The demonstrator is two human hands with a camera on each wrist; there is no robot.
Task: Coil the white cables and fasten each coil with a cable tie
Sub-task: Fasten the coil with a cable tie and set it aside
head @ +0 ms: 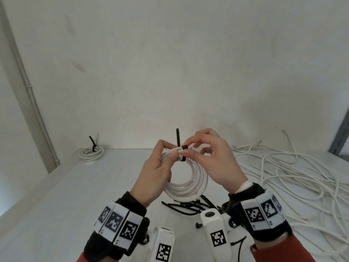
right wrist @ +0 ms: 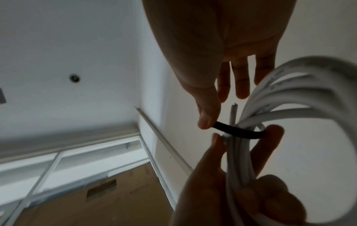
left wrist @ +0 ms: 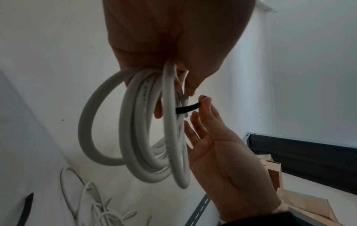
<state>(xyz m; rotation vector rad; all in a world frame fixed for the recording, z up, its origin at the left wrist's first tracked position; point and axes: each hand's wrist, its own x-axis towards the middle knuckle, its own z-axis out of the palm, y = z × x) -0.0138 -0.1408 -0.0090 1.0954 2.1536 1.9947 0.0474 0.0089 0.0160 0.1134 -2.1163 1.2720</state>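
White table (head: 56, 195): left hand (head: 154, 173) grips coil (head: 188, 188); right hand (head: 217, 159) pinches half-hidden cable tie (head: 184, 147).

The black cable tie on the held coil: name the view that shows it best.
Head view: the black cable tie shows its head, wrap and upright tail. The left wrist view shows only a short band, and the right wrist view shows one curved stretch.

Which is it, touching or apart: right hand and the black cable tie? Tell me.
Touching. In the right wrist view, the right hand pinches the black cable tie at its thumb tip, where the tie wraps the white cable coil.
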